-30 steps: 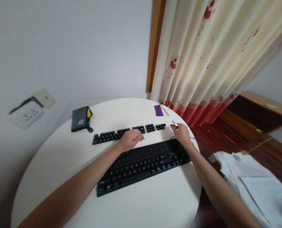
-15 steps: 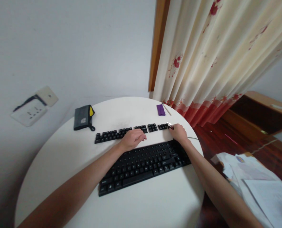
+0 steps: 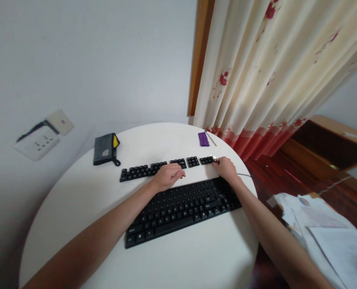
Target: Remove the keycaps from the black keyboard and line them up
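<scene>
A black keyboard (image 3: 181, 208) lies across the white round table, with many of its upper key positions bare. Behind it, loose black keycaps (image 3: 137, 171) stand in grouped rows. My left hand (image 3: 168, 176) rests palm down in front of these rows, over the keyboard's back edge, its fingers loosely bent and nothing seen in them. At the right end of the rows, my right hand (image 3: 226, 168) pinches a small silver metal tool (image 3: 213, 157). The tool's tip is by the rightmost group of keycaps (image 3: 207, 160); whether it touches one cannot be made out.
A grey pouch (image 3: 105, 150) with a yellow patch sits at the table's back left. Towards the back right lie a purple cloth (image 3: 203, 139) and a thin stick (image 3: 212, 139). A cable (image 3: 244, 175) runs off the right edge, and papers (image 3: 325, 228) lie lower right.
Both hands stay almost exactly where they were. The silver tool in my right hand has tilted very slightly; the keycaps and keyboard have not moved.
</scene>
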`<state>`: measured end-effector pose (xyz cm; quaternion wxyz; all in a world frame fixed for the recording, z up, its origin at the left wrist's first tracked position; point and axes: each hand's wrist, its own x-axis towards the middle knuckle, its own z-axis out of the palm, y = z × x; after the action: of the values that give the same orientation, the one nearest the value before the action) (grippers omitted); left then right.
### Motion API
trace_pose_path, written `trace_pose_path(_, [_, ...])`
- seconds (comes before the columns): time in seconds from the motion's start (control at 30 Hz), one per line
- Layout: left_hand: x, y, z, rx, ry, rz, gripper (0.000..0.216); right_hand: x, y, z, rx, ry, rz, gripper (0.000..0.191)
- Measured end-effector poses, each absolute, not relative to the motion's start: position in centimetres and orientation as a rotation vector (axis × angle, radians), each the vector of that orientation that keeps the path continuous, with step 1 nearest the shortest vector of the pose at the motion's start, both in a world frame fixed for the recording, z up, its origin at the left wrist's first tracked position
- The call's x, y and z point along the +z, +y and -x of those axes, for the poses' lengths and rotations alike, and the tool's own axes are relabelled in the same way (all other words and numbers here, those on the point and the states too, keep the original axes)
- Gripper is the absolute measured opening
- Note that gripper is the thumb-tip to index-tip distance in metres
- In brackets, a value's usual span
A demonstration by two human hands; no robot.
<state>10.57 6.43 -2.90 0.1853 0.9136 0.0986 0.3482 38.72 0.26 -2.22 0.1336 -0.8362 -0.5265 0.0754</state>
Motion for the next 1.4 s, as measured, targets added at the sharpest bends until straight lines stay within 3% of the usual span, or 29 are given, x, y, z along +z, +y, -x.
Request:
trace_pose_path(0.4, [-2.9,6.5,-10.6,0.985,0.273,-2.551,0.042,1.8,-1.8,-44.3,-0.033,-1.199,2.392,0.041])
trace_pose_path(0.67, [-2.6,6.4,-10.6,0.996,0.28,-2.556,0.043,3.9,-3.4,-47.3,-0.231,-0.95,2.199,0.03])
trace_pose_path(0.93, [-2.8,6.6,-10.6,0.998,0.281,-2.553,0.043,2.8,-2.7,-46.3,-0.047,-1.071,2.245,0.024])
trace_pose_path(1.4, [-3.0,6.6,-10.5,0.976,0.28,-2.556,0.039,-2.2,0.7,-39.8,0.371,-1.401,2.336,0.034])
